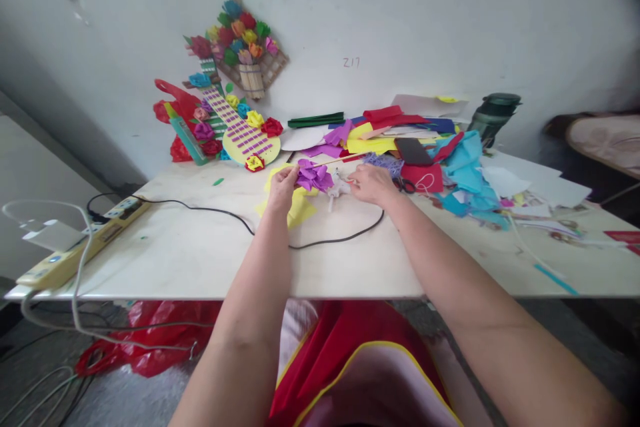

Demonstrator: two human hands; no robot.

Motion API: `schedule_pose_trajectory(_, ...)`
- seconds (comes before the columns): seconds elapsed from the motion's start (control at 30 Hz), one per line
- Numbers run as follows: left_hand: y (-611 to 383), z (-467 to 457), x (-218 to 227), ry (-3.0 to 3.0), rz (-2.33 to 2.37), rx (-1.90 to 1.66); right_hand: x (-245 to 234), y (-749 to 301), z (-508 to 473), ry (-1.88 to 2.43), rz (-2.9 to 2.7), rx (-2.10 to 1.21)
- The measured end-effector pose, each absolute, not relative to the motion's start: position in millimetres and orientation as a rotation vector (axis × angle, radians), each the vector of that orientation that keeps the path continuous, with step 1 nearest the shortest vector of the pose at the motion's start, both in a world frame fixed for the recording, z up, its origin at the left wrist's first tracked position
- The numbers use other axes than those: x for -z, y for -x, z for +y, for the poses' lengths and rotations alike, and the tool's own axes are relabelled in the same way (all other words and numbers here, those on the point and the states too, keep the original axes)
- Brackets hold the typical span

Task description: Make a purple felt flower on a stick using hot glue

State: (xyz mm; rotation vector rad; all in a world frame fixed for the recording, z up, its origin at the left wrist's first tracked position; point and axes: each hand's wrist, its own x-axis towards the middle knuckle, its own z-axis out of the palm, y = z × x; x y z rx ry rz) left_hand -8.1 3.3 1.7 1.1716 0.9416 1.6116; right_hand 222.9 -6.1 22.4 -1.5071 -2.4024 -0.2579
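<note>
My left hand (pixel 283 187) pinches the edge of a purple crepe-paper flower (pixel 314 176) over the table. Facing it from the right, my right hand (pixel 373 184) is closed around a small whitish glue gun (pixel 338 184), which sits close to the flower; much of its body is hidden by my fingers. A black cord (pixel 345 239) loops up toward that hand. Yellow paper (pixel 301 211) lies flat beneath the flower. A thin stick (pixel 340 159) runs behind the flower toward the right.
Scissors (pixel 406 185), a dark phone (pixel 414 151) and coloured paper (pixel 463 163) lie to the right, before a dark bottle (pixel 493 117). A paper-flower guitar (pixel 250 140) and a green glue bottle (pixel 187 137) stand at back left. A power strip (pixel 85 240) lies along the left edge.
</note>
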Motion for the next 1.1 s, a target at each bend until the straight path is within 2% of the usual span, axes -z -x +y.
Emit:
schedule_pose_trajectory(0.23, 3.3, -1.3, -4.7, -1.284, 0.913, -1.486, -36.2, -220.6, -13.5, 1.235, -2.161, 0.435)
schedule_pose_trajectory(0.7, -1.3, -4.4, -1.9, -1.402, 0.883, -1.321, -20.8, -216.8, 0.1, 1.089, -2.264, -0.098)
schedule_pose_trajectory(1.1, 0.3, 0.1, 3.4, -1.395, 0.887, -1.276, -17.4, -213.9, 6.9, 1.034, -2.283, -0.049)
